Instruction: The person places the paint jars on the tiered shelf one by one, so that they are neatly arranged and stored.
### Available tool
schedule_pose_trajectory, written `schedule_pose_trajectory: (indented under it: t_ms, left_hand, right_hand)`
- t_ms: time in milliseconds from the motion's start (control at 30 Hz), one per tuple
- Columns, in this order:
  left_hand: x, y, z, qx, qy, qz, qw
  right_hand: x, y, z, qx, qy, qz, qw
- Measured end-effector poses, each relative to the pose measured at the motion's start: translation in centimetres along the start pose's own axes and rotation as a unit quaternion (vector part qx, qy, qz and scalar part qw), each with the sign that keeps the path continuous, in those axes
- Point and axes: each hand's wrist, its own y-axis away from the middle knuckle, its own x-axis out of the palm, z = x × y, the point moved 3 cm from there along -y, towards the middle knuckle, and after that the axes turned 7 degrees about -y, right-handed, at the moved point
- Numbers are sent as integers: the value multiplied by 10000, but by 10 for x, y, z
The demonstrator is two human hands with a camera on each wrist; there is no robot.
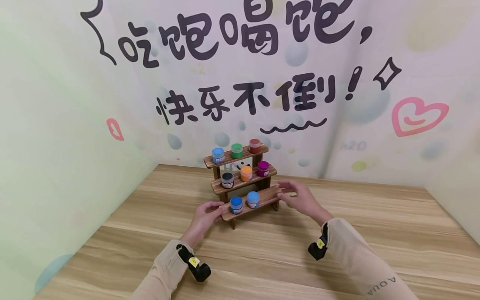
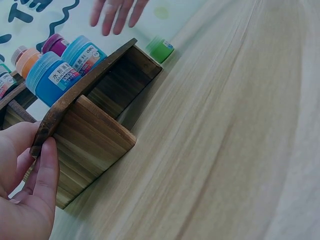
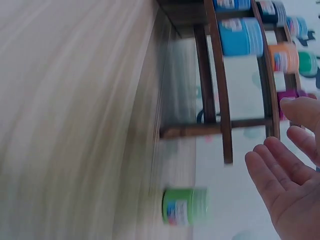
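Note:
A three-tier wooden display rack (image 1: 270,193) stands on the table with small paint jars on its steps. On the bottom step are a dark blue jar (image 1: 236,205) and a light blue jar (image 1: 253,200), both toward the left. My left hand (image 1: 204,218) pinches that step's left end between thumb and fingers, as the left wrist view shows. Beside the right end is my right hand (image 1: 301,202), its fingers extended and apart from the rack in the right wrist view. A light green jar (image 3: 185,206) sits on the table past this end, mostly hidden by the right hand in the head view.
The middle step holds black (image 1: 227,180), orange (image 1: 246,173) and purple (image 1: 263,168) jars. Above them are blue (image 1: 218,155), green (image 1: 236,151) and red (image 1: 254,146) ones. Behind the wood-grain table (image 1: 262,258) hangs a printed backdrop (image 1: 232,71).

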Motion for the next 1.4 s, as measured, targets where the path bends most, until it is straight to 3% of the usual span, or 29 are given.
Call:
schedule_pose_trajectory:
  t_ms: [500,967,1400]
  left_hand:
    - [-1,0,-1,69,-52,-7,10000]
    - [0,-1,2,85,77,47,9999]
    - [0,-1,2,98,107,29,9999]
  right_hand:
    - [-32,9,-42,674,375,-589,9953]
    - [-27,9,-62,1191,-241,-205,9924]
    - [-19,6,-64,1071,-198,-151,9939]
